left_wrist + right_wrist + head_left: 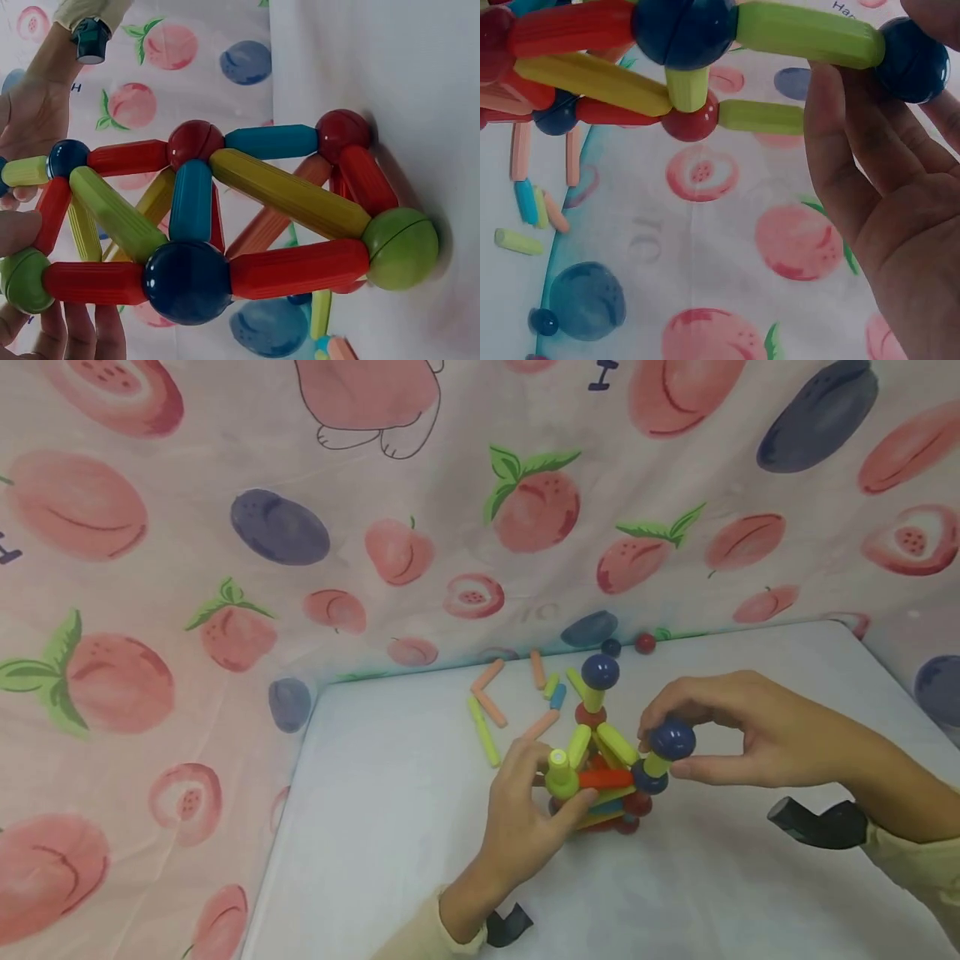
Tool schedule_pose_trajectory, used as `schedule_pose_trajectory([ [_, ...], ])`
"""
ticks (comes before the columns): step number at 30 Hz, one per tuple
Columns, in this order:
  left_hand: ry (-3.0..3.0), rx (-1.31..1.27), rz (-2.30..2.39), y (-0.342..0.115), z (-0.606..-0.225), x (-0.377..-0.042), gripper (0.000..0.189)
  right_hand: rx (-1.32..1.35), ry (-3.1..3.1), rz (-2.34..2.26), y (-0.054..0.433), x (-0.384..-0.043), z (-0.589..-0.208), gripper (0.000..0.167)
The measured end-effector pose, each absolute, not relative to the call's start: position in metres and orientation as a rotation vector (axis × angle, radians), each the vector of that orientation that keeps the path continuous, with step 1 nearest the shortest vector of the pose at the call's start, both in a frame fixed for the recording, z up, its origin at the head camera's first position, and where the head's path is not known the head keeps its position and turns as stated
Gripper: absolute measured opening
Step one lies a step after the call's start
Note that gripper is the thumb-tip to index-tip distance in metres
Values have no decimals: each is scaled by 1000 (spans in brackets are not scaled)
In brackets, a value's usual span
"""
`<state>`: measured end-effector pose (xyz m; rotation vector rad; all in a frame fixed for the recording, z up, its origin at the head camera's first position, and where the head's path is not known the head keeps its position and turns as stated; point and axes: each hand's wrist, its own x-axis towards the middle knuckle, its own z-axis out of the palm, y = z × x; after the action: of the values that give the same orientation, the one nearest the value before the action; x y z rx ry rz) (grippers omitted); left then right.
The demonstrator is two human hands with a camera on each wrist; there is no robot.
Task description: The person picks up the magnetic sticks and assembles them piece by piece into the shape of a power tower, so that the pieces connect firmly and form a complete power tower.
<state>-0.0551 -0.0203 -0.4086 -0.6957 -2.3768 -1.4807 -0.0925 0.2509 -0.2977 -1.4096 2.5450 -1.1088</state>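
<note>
A toy tower of coloured sticks and balls (274,191) stands on the table, with red, blue and yellow sticks between its balls. My left hand (517,814) grips its near left upper corner, thumb in front and fingers behind, around a green ball (27,280). A short green stick rises from that ball. At the upper right corner another green stick (806,34) carries a blue ball (672,739), which my right hand (757,735) pinches between thumb and fingers. On the far corner, a second blue ball (600,671) tops an upright stick above a red ball (591,715).
Loose pink sticks (490,706), green sticks (484,732) and a blue stick (558,697) lie on the white table (375,827) behind and left of the tower. A small red ball (645,643) and a dark blue ball (611,647) rest by the fruit-print cloth (435,485).
</note>
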Motion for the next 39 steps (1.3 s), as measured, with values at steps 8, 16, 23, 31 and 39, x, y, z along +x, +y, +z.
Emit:
schedule_pose_trajectory([
  [8, -2394, -568, -1459, -17, -409, -48, 36, -1299, 2298, -1313, 278, -131, -316, 62],
  [16, -2377, -619, -1566, -6, -411, -30, 53, -407, 2835, -967, 316, -244, -427, 43],
  [23, -2405, -539, -1669, -25, -413, -56, 84, -474, 2915, -538, 317, -275, -487, 41],
  [31, -2511, -1094, -1911, -33, -417, -114, 64, -279, 3047, -767, 320, -250, -446, 39],
  [39, -2428, -814, -1695, -12, -416, -86, 73, -317, 3159, -1468, 300, -166, -329, 36],
])
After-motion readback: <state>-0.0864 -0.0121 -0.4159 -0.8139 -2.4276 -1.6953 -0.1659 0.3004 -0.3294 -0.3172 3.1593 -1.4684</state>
